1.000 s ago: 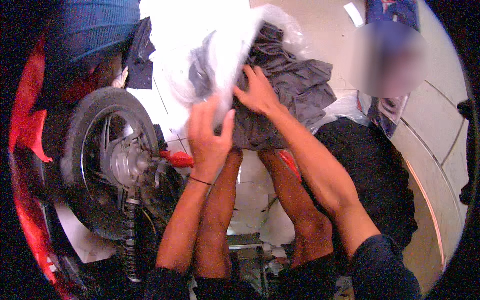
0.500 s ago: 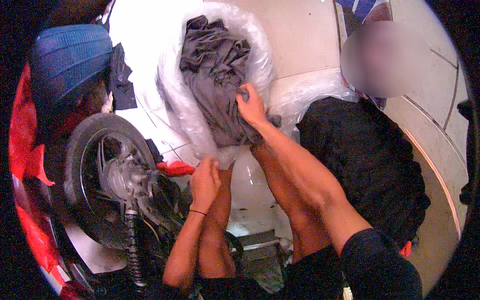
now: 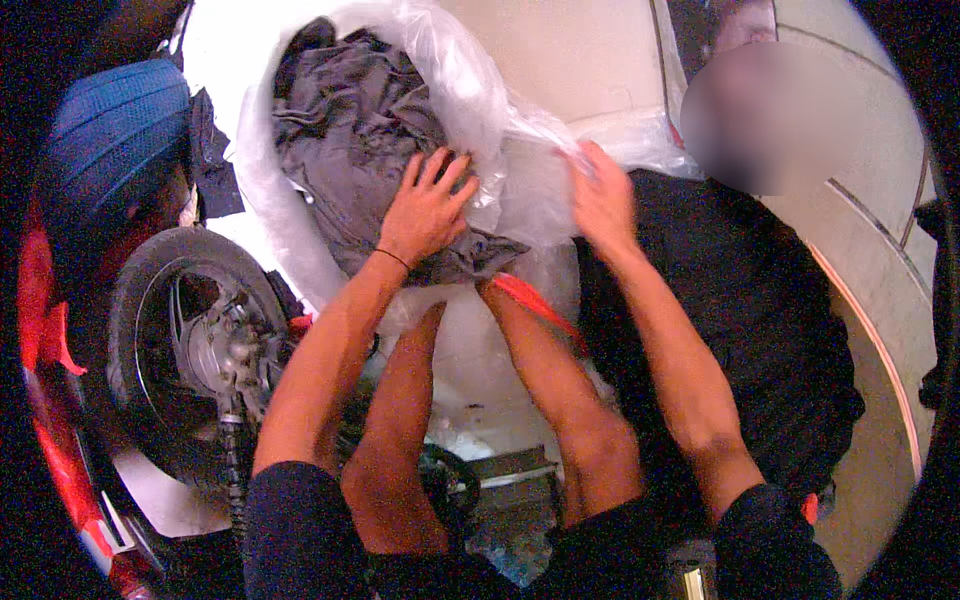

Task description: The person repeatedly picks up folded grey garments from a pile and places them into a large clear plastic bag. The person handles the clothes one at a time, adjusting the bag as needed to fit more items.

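A heap of dark grey cloth (image 3: 350,130) lies in a large clear plastic bag (image 3: 455,70) in front of my knees. My left hand (image 3: 430,208) rests on the cloth with its fingers spread. To the right, my right hand (image 3: 603,205) is closed on the plastic bag's edge, slightly blurred. A thin red strip (image 3: 540,308) lies across my right knee, below the cloth's lower edge.
A motorcycle wheel (image 3: 200,350) stands close on my left, with a blue ribbed container (image 3: 120,130) behind it. A big pile of black cloth (image 3: 730,320) sits by my right arm. Another person, blurred (image 3: 770,120), is at the upper right.
My left hand has moved up onto the cloth. The right hand has let go of the cloth and moved right to the plastic. A red strip now shows at my right knee.
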Available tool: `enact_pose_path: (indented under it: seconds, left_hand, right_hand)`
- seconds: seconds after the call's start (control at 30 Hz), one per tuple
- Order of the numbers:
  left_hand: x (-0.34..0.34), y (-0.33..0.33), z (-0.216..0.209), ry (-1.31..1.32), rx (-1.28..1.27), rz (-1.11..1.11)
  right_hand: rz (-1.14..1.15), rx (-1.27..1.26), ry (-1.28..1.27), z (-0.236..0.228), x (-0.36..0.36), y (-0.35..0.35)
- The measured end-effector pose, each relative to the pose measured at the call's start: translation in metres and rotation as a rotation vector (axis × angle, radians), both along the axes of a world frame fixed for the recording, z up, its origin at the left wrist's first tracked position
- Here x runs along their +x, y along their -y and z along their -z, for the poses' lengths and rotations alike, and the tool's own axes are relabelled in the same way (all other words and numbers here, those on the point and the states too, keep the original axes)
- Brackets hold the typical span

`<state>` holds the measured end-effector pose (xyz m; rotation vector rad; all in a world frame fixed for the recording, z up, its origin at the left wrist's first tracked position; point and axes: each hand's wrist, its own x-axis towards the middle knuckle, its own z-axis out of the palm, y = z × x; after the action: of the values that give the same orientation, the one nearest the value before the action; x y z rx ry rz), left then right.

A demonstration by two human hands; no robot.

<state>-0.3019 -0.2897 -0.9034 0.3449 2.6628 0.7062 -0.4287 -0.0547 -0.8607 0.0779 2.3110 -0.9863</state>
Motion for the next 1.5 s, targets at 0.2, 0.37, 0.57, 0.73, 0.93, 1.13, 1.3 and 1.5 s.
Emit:
enact_pose_path:
  seconds: [0.2, 0.37, 0.57, 0.73, 0.93, 1.13, 1.3, 1.5]
  left_hand:
    - [0.013, 0.005, -0.009, -0.011, -0.076, 0.017]
    - [0.014, 0.003, -0.002, -0.061, -0.009, -0.049]
    - [0.011, 0.035, 0.019, 0.030, -0.303, 0.158]
    - [-0.014, 0.008, 0.037, 0.411, -0.225, 0.043]
    - [0.021, -0.002, -0.069, -0.051, -0.344, -0.023]
    - [0.115, 0.001, -0.225, 0.120, -0.128, -0.344]
    - [0.176, 0.003, -0.273, 0.166, -0.057, -0.172]
    - [0.164, -0.017, -0.330, 0.247, 0.089, -0.401]
  right_hand:
    - [0.003, 0.219, -0.755, -0.015, -0.009, -0.067]
    - [0.101, 0.052, -0.030, 0.018, 0.011, 0.072]
    - [0.153, 0.055, -0.100, -0.164, -0.033, 0.037]
    - [0.266, -0.079, -0.069, -0.212, -0.021, -0.003]
    - [0.168, 0.022, -0.390, -0.219, 0.024, 0.009]
    - [-0.217, -0.213, 0.263, -0.417, 0.188, -0.063]
    - [0.349, -0.149, 0.367, -0.534, 0.358, -0.230]
    - [1.159, -0.461, 0.248, -0.665, 0.481, -0.454]
